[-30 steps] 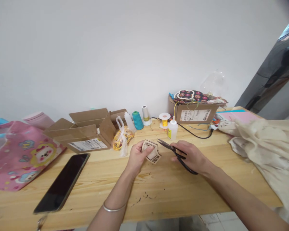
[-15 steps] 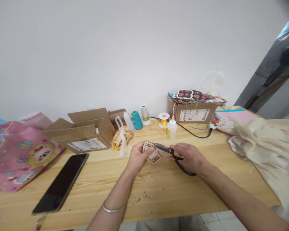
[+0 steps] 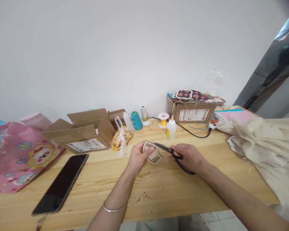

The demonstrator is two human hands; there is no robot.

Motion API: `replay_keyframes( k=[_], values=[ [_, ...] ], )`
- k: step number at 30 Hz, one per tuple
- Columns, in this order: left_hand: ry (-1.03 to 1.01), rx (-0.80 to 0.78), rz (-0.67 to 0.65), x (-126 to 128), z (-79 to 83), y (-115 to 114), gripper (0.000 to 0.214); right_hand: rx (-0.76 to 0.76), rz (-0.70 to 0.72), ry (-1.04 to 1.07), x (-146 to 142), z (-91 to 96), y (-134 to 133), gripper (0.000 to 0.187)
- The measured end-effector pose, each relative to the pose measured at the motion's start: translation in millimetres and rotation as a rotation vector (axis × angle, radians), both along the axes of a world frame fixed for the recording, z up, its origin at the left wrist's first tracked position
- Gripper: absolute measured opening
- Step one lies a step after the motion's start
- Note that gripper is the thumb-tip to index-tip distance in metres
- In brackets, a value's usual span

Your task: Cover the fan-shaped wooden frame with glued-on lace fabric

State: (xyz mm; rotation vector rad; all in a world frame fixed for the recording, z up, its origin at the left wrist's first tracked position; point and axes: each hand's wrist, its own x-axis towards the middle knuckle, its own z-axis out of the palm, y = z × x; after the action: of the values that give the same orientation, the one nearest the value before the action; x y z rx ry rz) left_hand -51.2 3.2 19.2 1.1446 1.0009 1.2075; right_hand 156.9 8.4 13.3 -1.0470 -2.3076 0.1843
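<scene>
My left hand (image 3: 137,156) is closed on a small wooden cut-out piece (image 3: 153,152) with a pierced lattice pattern, held just above the wooden table (image 3: 159,189). My right hand (image 3: 190,157) grips black scissors (image 3: 173,155) by the handles. Their blades point left and their tips touch the upper edge of the wooden piece. Small dark scraps (image 3: 144,195) lie on the table in front of me.
A black phone (image 3: 61,183) lies at the left front, next to a pink cartoon bag (image 3: 19,157). Behind are open cardboard boxes (image 3: 84,131), a bag of yellow cord (image 3: 121,138), thread spools (image 3: 136,120), a glue bottle (image 3: 171,129) and a box of trimmings (image 3: 195,110). Cream cloth (image 3: 265,144) covers the right side.
My right hand has moved the scissors left, bringing the blade tips from apart to the edge of the wooden piece. My left hand has stayed in place.
</scene>
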Motion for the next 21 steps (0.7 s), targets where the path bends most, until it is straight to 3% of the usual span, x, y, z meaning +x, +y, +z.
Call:
replay_keyframes(
  k=[5,10,21],
  values=[
    [0.012,-0.036,-0.037,0,0.7,-1,0.022,-0.164,0.056,0.185,0,6.1,1,0.025],
    [-0.003,-0.039,-0.108,1,1.3,-3,0.024,-0.147,0.066,0.125,-2,10.7,-2,0.033],
    [0.054,-0.005,-0.156,5,1.1,-2,0.024,-0.128,0.038,0.071,-13,10.8,-11,0.023]
  ],
)
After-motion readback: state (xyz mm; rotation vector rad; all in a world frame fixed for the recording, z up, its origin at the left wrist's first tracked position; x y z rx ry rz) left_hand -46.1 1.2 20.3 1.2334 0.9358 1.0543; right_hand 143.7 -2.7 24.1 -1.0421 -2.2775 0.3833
